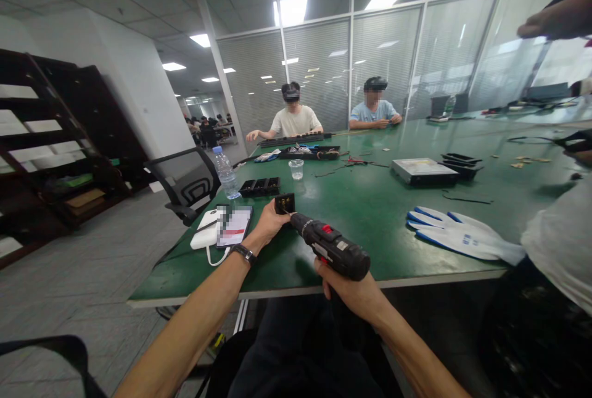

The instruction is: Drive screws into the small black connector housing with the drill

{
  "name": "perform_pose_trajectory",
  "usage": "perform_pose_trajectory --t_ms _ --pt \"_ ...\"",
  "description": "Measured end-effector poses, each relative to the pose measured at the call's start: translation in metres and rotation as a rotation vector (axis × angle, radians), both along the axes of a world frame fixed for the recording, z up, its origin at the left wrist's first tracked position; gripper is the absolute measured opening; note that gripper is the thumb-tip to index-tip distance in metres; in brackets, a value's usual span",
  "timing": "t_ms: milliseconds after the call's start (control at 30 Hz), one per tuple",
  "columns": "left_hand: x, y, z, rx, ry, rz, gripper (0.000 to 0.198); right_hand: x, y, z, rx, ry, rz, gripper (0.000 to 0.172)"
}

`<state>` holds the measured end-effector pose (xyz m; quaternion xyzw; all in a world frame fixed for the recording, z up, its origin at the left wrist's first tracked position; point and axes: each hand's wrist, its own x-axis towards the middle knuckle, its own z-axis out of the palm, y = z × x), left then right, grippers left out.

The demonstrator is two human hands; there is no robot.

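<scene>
My right hand (346, 284) is wrapped round the grip of a black cordless drill (330, 245) with red details. The drill points forward and left, its tip close to a small black box-like part (285, 203) with brass-coloured bits inside. Holding that part up on its edge at the table is my left hand (271, 220), fingers closed on its side. Whether the drill tip touches the part I cannot tell. A black tray with several compartments (260, 187) lies just beyond my left hand. Beside my left wrist are a phone (237, 225) and a white power bank (206, 229) with a cable.
A water bottle (225, 173) and a clear plastic cup (296, 169) stand on the green table (370, 200). To the right lie a white-and-blue glove (462, 236) and a silver-topped box (423, 171). Two people sit across; another person's arm (562, 18) reaches in at right.
</scene>
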<state>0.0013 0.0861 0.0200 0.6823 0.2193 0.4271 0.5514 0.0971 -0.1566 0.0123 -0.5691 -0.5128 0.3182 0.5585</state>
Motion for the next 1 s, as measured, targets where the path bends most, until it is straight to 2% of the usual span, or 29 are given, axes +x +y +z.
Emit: perform_pose_trajectory --t_ms 767,1000 --pt "0.0003 -0.0010 0.0017 -0.009 0.000 -0.001 0.043 0.0015 -0.0001 -0.0002 -0.031 0.008 -0.005 0.029" --pt "0.0009 0.0037 -0.0018 -0.009 0.026 0.021 0.045 0.0010 0.0002 -0.0004 0.007 0.041 0.009 0.021"
